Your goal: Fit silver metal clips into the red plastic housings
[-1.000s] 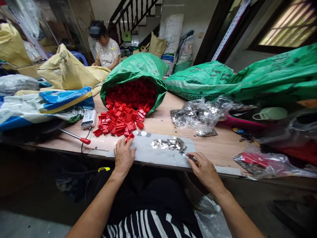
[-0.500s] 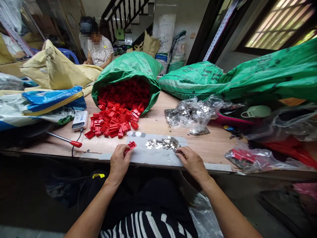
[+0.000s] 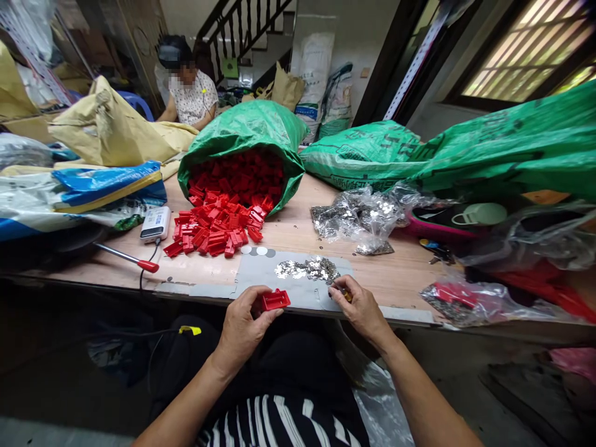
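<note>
My left hand [image 3: 244, 323] is closed on a small red plastic piece [image 3: 275, 300], held just off the table's front edge. My right hand [image 3: 359, 305] pinches a thin tool with a yellow handle [image 3: 343, 293] at the edge of a heap of small shiny metal parts [image 3: 306, 269] on a grey card sheet [image 3: 274, 280]. Behind the sheet, a pile of red plastic pieces [image 3: 215, 231] spills from an open green sack [image 3: 246, 133].
A clear bag of metal parts [image 3: 363, 214] lies right of the sack, with more green sacks [image 3: 470, 152] behind. A screwdriver with a red handle [image 3: 133, 260] and a white device [image 3: 156, 224] lie left. Another person [image 3: 189, 90] sits at the far side.
My left hand picked a red piece from the pile's edge and drew it back toward me. My right hand shifted slightly left, keeping the tool by the metal parts.
</note>
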Action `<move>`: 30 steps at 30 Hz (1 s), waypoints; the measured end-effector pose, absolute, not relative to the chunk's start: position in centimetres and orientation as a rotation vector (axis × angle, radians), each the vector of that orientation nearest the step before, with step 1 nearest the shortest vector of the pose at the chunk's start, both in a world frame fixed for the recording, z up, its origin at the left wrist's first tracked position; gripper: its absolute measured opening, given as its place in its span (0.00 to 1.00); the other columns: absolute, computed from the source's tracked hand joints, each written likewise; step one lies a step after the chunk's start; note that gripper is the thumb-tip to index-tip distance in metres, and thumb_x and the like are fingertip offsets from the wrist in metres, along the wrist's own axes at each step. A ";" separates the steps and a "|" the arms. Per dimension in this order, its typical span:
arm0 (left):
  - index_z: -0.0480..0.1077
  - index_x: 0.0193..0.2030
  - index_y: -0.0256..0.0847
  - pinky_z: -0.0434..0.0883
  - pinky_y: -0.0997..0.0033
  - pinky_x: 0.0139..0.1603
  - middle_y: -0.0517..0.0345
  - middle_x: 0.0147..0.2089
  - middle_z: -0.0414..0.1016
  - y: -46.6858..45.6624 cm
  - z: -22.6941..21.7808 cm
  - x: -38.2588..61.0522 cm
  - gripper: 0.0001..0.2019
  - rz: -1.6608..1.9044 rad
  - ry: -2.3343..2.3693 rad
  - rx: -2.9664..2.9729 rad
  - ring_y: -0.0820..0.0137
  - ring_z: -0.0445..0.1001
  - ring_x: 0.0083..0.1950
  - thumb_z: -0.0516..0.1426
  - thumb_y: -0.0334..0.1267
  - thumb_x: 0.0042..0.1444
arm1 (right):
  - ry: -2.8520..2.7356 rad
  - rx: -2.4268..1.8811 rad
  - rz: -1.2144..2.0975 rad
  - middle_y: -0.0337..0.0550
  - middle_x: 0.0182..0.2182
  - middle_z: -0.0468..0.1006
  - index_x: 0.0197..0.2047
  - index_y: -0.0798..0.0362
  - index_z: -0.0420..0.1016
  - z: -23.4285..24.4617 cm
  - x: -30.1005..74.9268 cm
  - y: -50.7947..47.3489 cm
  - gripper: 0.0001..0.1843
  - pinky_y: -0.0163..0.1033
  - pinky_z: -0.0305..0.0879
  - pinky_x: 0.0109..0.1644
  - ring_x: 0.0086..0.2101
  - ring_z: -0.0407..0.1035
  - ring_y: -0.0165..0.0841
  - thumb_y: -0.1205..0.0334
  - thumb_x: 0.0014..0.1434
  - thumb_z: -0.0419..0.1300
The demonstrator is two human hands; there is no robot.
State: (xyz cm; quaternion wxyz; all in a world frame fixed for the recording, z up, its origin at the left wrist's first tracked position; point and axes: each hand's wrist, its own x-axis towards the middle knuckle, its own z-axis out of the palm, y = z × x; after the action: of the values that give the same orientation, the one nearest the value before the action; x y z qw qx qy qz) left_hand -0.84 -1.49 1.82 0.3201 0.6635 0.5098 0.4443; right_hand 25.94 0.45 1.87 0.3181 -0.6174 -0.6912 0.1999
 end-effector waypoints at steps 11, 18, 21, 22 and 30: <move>0.71 0.43 0.41 0.69 0.75 0.31 0.58 0.37 0.72 -2.5 2.8 0.6 0.12 1.244 1.260 1.869 0.74 0.69 0.31 0.62 0.32 0.51 | -1.669 -1.266 0.901 0.39 0.30 0.73 0.35 0.52 0.72 2.1 21.3 -0.7 0.10 0.34 0.62 0.32 0.28 0.64 0.29 0.54 0.59 0.59; 0.70 0.44 0.41 0.69 0.75 0.32 0.58 0.36 0.72 -2.7 2.8 0.9 0.12 1.322 1.247 2.011 0.72 0.69 0.33 0.61 0.30 0.51 | -1.763 -1.252 0.644 0.38 0.26 0.73 0.33 0.52 0.72 3.0 19.1 -1.6 0.06 0.33 0.59 0.27 0.23 0.62 0.28 0.59 0.58 0.62; 0.70 0.43 0.41 0.68 0.76 0.32 0.59 0.35 0.71 -2.7 2.8 0.9 0.12 1.335 1.263 2.019 0.73 0.69 0.33 0.61 0.29 0.51 | -1.867 -1.177 0.556 0.40 0.30 0.75 0.36 0.51 0.72 3.0 18.8 -1.7 0.02 0.34 0.64 0.33 0.28 0.68 0.30 0.63 0.59 0.60; 0.70 0.42 0.41 0.68 0.76 0.32 0.59 0.35 0.71 -2.7 2.9 0.9 0.11 1.337 1.265 2.022 0.73 0.69 0.32 0.61 0.28 0.51 | -1.899 -1.148 0.544 0.40 0.31 0.75 0.37 0.51 0.72 2.9 18.8 -1.7 0.01 0.35 0.65 0.35 0.30 0.69 0.30 0.64 0.60 0.60; 0.69 0.43 0.41 0.71 0.74 0.36 0.58 0.36 0.71 -2.8 2.5 1.0 0.13 1.344 1.254 2.063 0.72 0.70 0.35 0.60 0.26 0.51 | -1.967 -1.092 0.473 0.41 0.32 0.76 0.40 0.50 0.72 3.1 18.9 -2.0 0.05 0.37 0.68 0.38 0.33 0.71 0.32 0.69 0.61 0.57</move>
State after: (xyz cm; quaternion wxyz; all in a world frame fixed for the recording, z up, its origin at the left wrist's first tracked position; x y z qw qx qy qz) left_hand 0.98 -2.77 2.54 0.1879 0.7333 0.4457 0.4779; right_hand 18.91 -2.00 3.11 0.4089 -0.4334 -0.7808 0.1879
